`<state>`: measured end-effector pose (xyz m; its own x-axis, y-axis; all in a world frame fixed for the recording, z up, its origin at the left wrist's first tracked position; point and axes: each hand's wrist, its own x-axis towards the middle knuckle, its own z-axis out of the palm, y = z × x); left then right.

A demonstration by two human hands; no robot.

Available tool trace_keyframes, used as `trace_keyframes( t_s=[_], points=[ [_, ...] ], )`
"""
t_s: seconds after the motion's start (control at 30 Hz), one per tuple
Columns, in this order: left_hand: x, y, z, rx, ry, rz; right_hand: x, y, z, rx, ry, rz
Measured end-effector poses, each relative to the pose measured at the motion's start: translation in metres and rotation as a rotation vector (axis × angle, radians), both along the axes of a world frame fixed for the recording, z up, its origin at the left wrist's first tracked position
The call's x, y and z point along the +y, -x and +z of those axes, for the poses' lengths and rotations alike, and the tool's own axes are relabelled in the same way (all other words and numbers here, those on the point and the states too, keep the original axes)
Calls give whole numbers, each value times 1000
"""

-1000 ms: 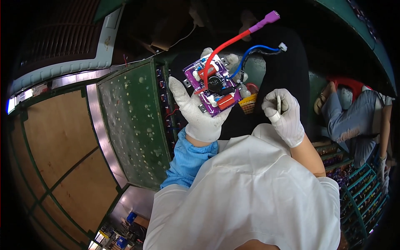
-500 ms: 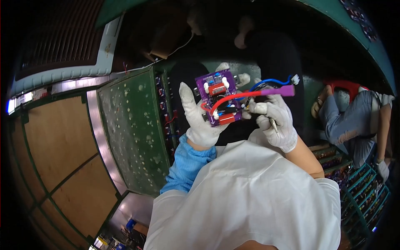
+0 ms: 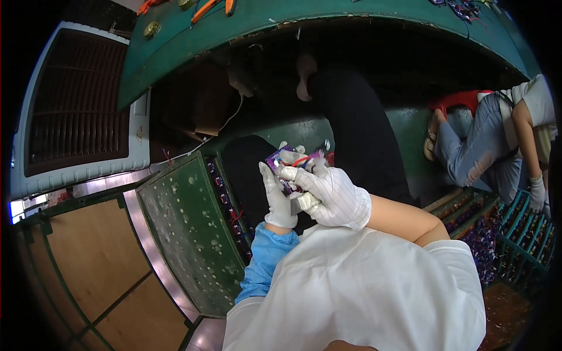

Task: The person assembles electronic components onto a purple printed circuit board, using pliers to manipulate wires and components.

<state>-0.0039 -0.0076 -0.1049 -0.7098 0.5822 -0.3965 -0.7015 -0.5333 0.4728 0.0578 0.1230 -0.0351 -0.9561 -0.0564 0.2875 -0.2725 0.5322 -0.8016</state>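
My left hand (image 3: 278, 202), in a white glove with a blue sleeve at the wrist, holds a purple circuit board (image 3: 273, 158) over my lap. Across the board lies my right hand (image 3: 336, 196), also gloved, with its fingers bent and closed. A flat grey piece (image 3: 294, 206) shows below those fingers; its kind is hidden. Part of a red wire (image 3: 301, 160) sticks out past the right fingers. Most of the board's face is covered by the right hand.
A green bench (image 3: 257, 29) bearing orange-handled pliers (image 3: 213, 9) curves across the far side. To the left stand a green spotted panel (image 3: 187, 240) and a vented grey-framed unit (image 3: 79, 105). At right, a person (image 3: 492, 140) sits by teal racks (image 3: 527, 234) of boards.
My right hand has moved left, over the board. The board is now tilted and mostly covered, its wires largely hidden. The view has shifted, bringing more of the bench in.
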Motion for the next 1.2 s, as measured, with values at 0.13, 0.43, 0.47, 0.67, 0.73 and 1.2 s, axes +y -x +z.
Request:
trace_keyframes(
  t_s=[0.13,0.43,0.47,0.67,0.73,1.2],
  points=[
    [-2,0,-4,-7,-18,-13,-1,1,6,78,91,-37],
    [-1,0,-5,-17,39,3,1,2,-1,131,63,-37],
    [-1,0,-9,16,53,14,1,2,2,108,69,-28],
    [4,-7,0,64,181,38,-2,11,-16,53,-2,-47],
    [1,-10,24,269,368,-89,7,16,-27,-81,536,-194],
    [1,-12,87,419,251,10,21,12,-68,-539,1568,-457]
  ],
)
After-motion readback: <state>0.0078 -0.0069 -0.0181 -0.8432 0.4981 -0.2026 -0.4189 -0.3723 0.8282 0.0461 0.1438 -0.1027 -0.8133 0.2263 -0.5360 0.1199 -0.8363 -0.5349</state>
